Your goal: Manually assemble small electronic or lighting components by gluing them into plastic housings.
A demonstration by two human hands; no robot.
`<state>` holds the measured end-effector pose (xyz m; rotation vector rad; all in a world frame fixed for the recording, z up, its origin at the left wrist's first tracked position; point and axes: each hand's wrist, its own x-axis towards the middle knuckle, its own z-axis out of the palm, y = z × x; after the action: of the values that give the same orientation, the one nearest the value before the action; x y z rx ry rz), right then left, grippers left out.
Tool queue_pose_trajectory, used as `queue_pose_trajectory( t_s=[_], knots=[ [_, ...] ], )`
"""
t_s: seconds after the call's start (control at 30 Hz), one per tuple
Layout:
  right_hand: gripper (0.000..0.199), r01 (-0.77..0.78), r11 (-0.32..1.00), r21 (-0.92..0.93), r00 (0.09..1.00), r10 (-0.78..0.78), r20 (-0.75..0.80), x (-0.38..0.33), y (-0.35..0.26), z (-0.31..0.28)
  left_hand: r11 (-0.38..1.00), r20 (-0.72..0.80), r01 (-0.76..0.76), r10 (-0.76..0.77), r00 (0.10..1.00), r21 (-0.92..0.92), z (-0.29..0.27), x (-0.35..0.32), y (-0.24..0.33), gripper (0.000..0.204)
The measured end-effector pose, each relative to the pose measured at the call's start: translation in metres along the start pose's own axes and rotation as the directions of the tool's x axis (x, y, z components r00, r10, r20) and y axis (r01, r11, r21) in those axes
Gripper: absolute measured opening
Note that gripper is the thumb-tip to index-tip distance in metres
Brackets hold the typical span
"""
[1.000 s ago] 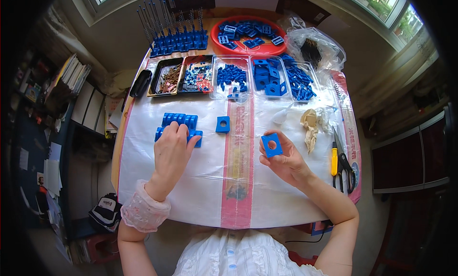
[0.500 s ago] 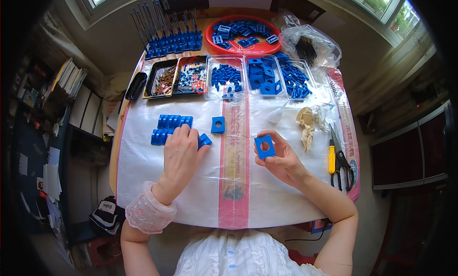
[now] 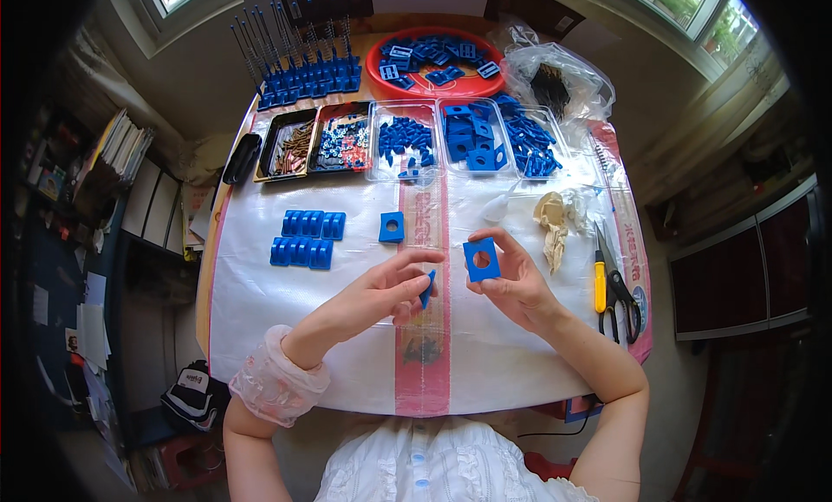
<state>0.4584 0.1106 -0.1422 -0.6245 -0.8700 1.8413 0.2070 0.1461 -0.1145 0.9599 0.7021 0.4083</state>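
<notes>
Gripping a blue square plate (image 3: 481, 260), right hand (image 3: 513, 285); left hand (image 3: 386, 292) pinches a small blue piece (image 3: 428, 287).

Crumpled clear plastic bag (image 3: 559, 73) of dark parts at the table's far right corner, beside the round red tray (image 3: 379, 58). Three clear plastic boxes (image 3: 472, 138) of blue pieces in a row along the far edge; two black trays (image 3: 276, 133) left of them. Red printed band (image 3: 422, 363) down the white table cover's (image 3: 260, 285) middle, another along its right edge.
</notes>
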Motion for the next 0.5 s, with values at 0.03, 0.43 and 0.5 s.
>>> queue_pose_trajectory(
  t_s=[0.03, 0.43, 0.5],
  knots=[
    [0.061, 0.007, 1.0, -0.014, 1.0, -0.007, -0.004, -0.001, -0.001, -0.001, 0.986, 0.067, 0.061, -0.051, 0.996, -0.155, -0.002, 0.004, -0.004, 0.045],
    [0.06, 0.046, 0.986, -0.161, 0.998, -0.052, -0.029, 0.001, 0.0, -0.002, 0.987, -0.066, 0.056, -0.066, 0.996, -0.149, 0.01, 0.018, 0.0, 0.021],
    [0.059, 0.046, 0.983, -0.176, 0.999, -0.05, -0.015, 0.002, 0.0, 0.0, 0.991, -0.089, 0.019, -0.031, 0.996, -0.134, 0.009, 0.018, 0.004, 0.017]
  ],
)
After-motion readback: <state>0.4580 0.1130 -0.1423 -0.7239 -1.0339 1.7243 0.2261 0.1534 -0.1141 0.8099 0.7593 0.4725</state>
